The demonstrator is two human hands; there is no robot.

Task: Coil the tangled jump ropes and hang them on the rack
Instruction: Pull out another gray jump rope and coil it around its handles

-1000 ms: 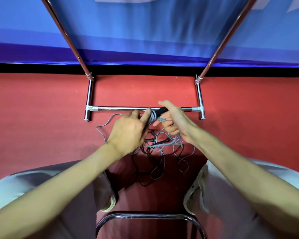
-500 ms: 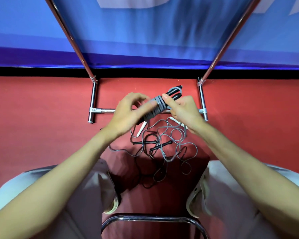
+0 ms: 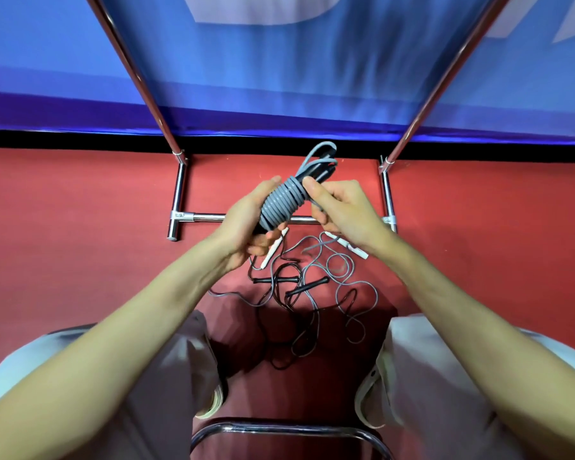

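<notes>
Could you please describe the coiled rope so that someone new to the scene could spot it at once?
Look above the rack's low crossbar on the red floor, where both hands meet. The left hand grips the bundle's lower end and the right hand pinches its top. Unlike the loose ropes below, this coiled rope is grey cord wound tightly round black handles.

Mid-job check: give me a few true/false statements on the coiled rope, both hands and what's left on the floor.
1. The left hand grips the lower end of the grey coiled rope. True.
2. The right hand hangs idle. False: it pinches the coil's upper end.
3. The coiled rope already hangs on the rack. False: it is held in the hands above the floor.
4. Tangled ropes lie on the red floor. True.
</notes>
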